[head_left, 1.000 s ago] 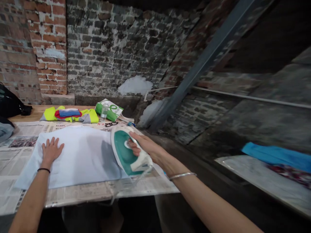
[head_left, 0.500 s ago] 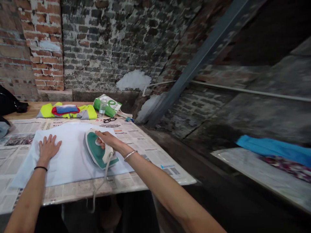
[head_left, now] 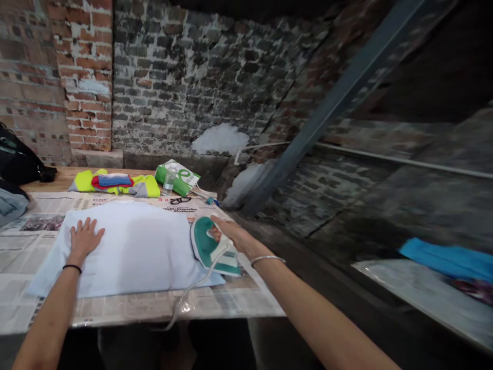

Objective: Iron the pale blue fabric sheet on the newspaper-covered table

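Note:
A light blue cloth [head_left: 142, 246] lies spread on the newspaper-covered table [head_left: 123, 311]. My left hand [head_left: 85, 240] rests flat on the cloth's left part with its fingers spread. At the cloth's right edge, my right hand [head_left: 231, 234] is wrapped round the handle of a green and white iron [head_left: 206, 244]. The iron's pale cord [head_left: 188, 290] trails over the near part of the cloth and the table's front edge. How much of the soleplate touches the cloth cannot be made out.
Behind the cloth are a folded yellow garment [head_left: 148, 186], a clear bottle [head_left: 168, 182], a green and white bag [head_left: 183, 177] and glasses [head_left: 181, 200]. A black bag [head_left: 19, 159] sits at far left. Blue fabric [head_left: 450, 257] lies on another table at right.
My right hand has moved the iron rightward, from the middle of the cloth to its right edge. My left hand stays on the cloth. The view has shifted slightly.

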`<state>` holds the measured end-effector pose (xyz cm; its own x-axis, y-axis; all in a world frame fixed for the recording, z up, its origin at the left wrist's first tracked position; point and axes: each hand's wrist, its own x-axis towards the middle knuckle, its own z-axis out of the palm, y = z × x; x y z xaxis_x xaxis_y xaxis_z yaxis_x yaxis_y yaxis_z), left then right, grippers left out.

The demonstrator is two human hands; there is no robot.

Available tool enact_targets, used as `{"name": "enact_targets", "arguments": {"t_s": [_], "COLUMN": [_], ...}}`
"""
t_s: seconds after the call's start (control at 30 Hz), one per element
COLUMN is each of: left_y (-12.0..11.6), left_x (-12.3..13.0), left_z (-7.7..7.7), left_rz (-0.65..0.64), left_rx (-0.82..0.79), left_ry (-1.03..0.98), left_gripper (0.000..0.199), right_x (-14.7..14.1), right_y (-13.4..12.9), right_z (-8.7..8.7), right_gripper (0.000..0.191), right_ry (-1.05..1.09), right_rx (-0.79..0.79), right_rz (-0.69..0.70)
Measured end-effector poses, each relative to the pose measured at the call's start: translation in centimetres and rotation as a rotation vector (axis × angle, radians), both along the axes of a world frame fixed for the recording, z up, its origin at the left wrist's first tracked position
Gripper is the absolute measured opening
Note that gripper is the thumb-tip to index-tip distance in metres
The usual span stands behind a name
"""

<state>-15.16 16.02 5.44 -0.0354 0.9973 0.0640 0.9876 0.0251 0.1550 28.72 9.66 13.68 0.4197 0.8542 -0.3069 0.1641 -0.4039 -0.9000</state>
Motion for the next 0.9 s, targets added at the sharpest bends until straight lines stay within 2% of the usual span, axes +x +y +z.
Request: {"name": "enact_targets", "arguments": {"t_s": [0.1,0.2,0.3,0.37,0.43,0.53,0.6,0.67,0.77,0.83,0.9], "left_y": [-0.1,-0.5,-2.2,-4.2,-6.5,-9.7,-11.0,-11.6,-11.6,-11.5,-11.4], "left_x": [-0.3,-1.0,-1.9,-2.5,-3.4,-4.7,-5.5,-6.0,-6.2,-6.2,-6.1], "left_z": [0.5,1.9,3.5,4.0,3.8,2.5,1.4,0.7,0.3,0.4,0.6], "left_rz": [0.008,0.028,0.02,0.011,0.021,0.066,0.089,0.094,0.09,0.085,0.086], "left_rx": [-0.005,0.015,0.054,0.066,0.063,0.038,0.018,0.009,0.004,0.002,-0.006], "left_ry": [-0.019,-0.013,0.023,0.05,0.081,0.148,0.181,0.186,0.178,0.172,0.164], "left_gripper": [0.067,0.068,0.062,0.058,0.056,0.057,0.058,0.06,0.06,0.061,0.061], "right_x": [-0.9,-3.1,-6.9,-10.4,-14.6,-21.1,-24.6,-26.9,-27.7,-26.3,-23.7], "right_y": [-1.3,-2.6,-3.6,-3.9,-3.8,-3.3,-2.8,-2.4,-1.9,-1.7,-1.6], "right_z": [1.1,3.1,5.3,6.2,6.3,5.2,4.2,3.3,2.5,2.2,1.8], "right_gripper": [0.037,0.036,0.034,0.033,0.033,0.032,0.032,0.034,0.041,0.045,0.045], "right_ry": [0.098,0.191,0.275,0.329,0.36,0.336,0.264,0.177,0.088,0.068,0.083], "right_rx": [0.015,0.101,0.112,0.101,0.09,0.052,0.044,0.037,0.055,0.066,0.06], "right_rz": [-0.004,0.103,0.24,0.311,0.382,0.5,0.608,0.716,0.802,0.797,0.758]}}
